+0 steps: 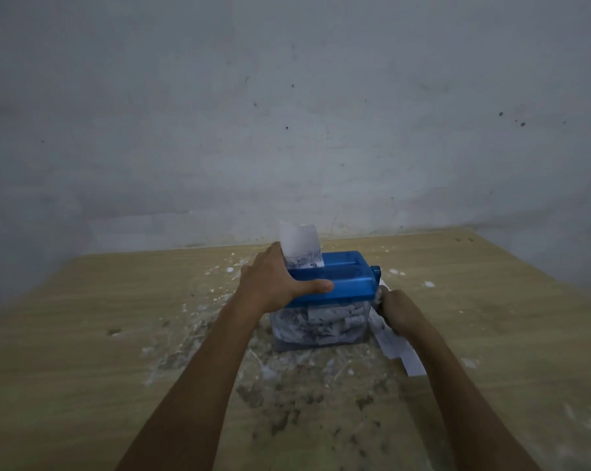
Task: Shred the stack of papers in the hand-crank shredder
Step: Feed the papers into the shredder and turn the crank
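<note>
Nearest to you, your two forearms reach forward over the wooden table (83, 334), whose surface under and around them is stained and littered with paper dust. Just beside your right hand (397, 309), on its outer side and trailing back toward you, lie white paper strips (402, 355); whether these are waiting sheets or offcuts cannot be told. Your right hand is curled at the shredder's right end, below the blue crank hub (375, 271); the handle itself is hidden by your fingers, so I judge you are gripping it but cannot confirm that. Your left hand (273, 283) clamps the blue lid (348, 287) of the hand-crank shredder (321, 300), thumb laid along the near edge and fingers wrapped over the left end, steadying the unit. Directly below that grip, the clear bin (317, 326) is packed with shredded paper almost up to the lid. Just beyond your left fingers, one sheet (300, 248) stands upright in the feed slot, its lower part printed, most of it above the cutters. Judgement: much shredding is done, this sheet is partly fed, and the bin's fullness may soon obstruct output. Behind everything stands a marked grey wall (287, 113).
</note>
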A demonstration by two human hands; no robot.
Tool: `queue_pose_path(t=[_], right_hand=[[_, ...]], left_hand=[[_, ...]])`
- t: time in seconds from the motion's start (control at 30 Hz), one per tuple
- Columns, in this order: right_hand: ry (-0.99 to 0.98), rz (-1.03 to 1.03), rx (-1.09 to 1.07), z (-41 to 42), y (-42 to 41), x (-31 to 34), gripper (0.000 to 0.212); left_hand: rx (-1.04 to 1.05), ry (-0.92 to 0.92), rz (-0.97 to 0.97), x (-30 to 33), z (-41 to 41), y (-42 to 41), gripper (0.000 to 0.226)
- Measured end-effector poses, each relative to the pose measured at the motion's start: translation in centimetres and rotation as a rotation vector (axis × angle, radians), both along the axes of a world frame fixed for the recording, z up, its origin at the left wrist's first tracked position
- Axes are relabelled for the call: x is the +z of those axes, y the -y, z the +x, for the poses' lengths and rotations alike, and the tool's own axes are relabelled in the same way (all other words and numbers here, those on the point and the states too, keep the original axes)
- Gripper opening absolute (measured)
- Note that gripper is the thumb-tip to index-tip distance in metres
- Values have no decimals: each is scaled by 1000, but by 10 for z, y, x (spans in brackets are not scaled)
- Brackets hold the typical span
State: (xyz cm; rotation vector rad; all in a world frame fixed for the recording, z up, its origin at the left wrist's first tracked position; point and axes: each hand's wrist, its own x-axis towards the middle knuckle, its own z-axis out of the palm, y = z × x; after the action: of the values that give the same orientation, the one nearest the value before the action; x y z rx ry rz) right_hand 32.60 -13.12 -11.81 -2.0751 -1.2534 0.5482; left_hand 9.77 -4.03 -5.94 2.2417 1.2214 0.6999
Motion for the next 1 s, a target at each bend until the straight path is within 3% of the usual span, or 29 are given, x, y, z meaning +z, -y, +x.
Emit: queue_pose_path(t=[0.17,0.3,0.43,0.6,0.87,1.0], right_hand=[[111,0,-28,-4,25,0,28],[-213,249,-63,-12,48,16,34],[-341,477,-135,-21,41,44,30],[-211,501,-248,-22,28,34,32],[313,517,-270,-18,40,21,55],[104,630,-279,-18,26,44,52]], left_hand=[[23,-74,4,2,0,-1,127],[10,-93,-23,4,0,1,126],[-16,-127,-55,11,-4,1,125],[-44,-283,-23,18,1,0,125],[-35,-282,-33,17,1,6,127],[-34,-359,-68,28,1,7,125]])
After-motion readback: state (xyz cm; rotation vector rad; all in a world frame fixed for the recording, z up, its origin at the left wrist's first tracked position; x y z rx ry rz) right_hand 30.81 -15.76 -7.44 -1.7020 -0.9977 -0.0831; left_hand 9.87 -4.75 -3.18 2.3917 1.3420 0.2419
